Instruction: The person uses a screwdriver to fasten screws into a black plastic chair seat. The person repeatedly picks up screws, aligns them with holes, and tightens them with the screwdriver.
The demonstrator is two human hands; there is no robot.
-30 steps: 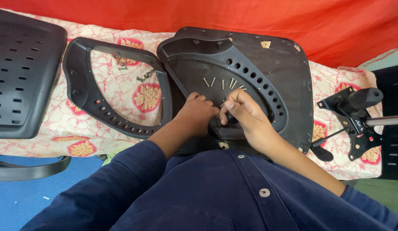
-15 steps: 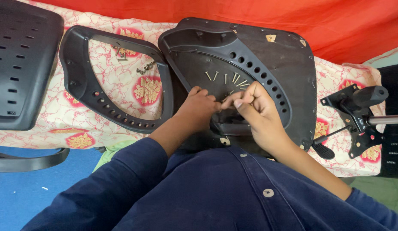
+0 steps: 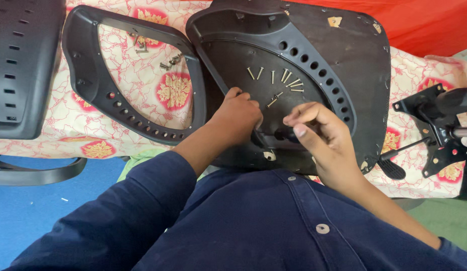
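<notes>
A black chair seat base [image 3: 344, 55] lies upside down on a patterned cloth in front of me. Several brass screws [image 3: 286, 80] lie in a row on its inner plate, and one more screw [image 3: 273, 100] lies loose below them. My left hand [image 3: 238, 115] rests on the plate's lower middle with the fingers curled down onto it. My right hand [image 3: 319, 135] hovers just right of it, thumb and fingertips pinched together over a small black fitting [image 3: 283, 134]. Whether anything is in the pinch is hidden.
A black oval frame [image 3: 93, 90] lies to the left on the floral cloth [image 3: 138, 85], with a few small metal parts [image 3: 168, 62] inside it. A perforated black backrest [image 3: 17, 65] is at far left. A black chair mechanism [image 3: 434, 115] sits at right. Red fabric hangs behind.
My right hand has drawn back from the row of screws towards me, its fingers now pinched. My left hand stayed on the plate. The view has moved closer.
</notes>
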